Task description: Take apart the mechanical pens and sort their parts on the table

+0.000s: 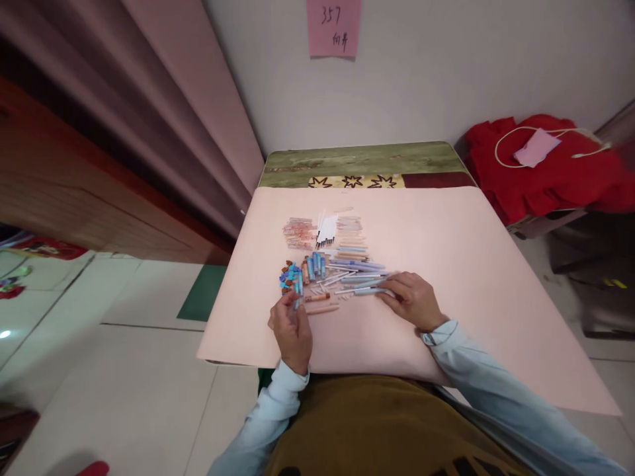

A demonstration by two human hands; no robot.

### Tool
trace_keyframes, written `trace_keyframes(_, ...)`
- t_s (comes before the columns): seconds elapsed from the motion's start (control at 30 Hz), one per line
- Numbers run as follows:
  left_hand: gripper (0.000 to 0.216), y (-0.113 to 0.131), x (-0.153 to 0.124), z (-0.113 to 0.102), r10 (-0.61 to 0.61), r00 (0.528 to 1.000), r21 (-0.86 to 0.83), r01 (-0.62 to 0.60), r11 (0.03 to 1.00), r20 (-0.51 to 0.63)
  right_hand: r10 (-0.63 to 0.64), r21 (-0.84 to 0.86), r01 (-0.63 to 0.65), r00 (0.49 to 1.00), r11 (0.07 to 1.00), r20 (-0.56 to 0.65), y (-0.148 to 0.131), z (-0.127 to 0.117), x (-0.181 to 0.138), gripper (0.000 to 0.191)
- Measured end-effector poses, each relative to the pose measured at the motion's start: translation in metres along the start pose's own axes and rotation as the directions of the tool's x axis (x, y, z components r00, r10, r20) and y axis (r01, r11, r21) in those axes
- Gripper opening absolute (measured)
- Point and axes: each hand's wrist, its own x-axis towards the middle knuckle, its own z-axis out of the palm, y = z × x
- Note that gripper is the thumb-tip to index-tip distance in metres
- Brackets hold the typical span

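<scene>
My left hand (290, 330) is low over the near left of the pile, fingers curled. Something small and pale blue shows between its thumb and fingers, too small to name. My right hand (414, 301) is closed at the right end of a light blue pen barrel (368, 291), with more blue barrels (357, 266) lying beside its fingertips. Between the hands are thin white refills (342, 277), blue pen parts (316, 264) and a brown-ended tube (317, 298). Blue and brown small pieces (289, 276) are heaped beyond my left hand.
Farther back lie clear reddish tubes (299, 233), white sticks with black tips (327, 230) and pale beige barrels (351, 233). A pale pink sheet (421, 225) covers most of the table. Red cloth (555, 175) with a white cable is at the right; a wooden panel (124, 178) stands left.
</scene>
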Motion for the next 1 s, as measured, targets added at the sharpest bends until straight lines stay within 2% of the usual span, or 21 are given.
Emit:
trace_keyframes(0.53, 0.030, -0.004, -0.002, -0.002, -0.074, 0.997, 0.006, 0.074, 0.997, 0.017, -0.020, 0.034, 0.020, 1.000, 0.999, 0.003, -0.003, -0.004, 0.003, 0.016)
trace_keyframes(0.73, 0.030, -0.009, -0.003, -0.001, -0.096, 0.995, -0.060, 0.097, 0.993, 0.016, 0.012, 0.031, -0.012, 1.000, 0.999, -0.020, -0.002, -0.004, 0.002, 0.015)
trace_keyframes(0.87, 0.031, -0.008, -0.004, -0.002, -0.078, 0.997, -0.083, 0.079, 0.993, 0.020, -0.013, 0.020, 0.014, 1.000, 1.000, -0.024, -0.002, -0.004, 0.001, 0.014)
trace_keyframes(1.0, 0.027, 0.000, -0.003, -0.006, 0.004, 1.000, 0.039, -0.005, 0.999, 0.030, -0.061, -0.017, 0.061, 0.998, 0.998, -0.011, -0.002, -0.001, 0.000, 0.013)
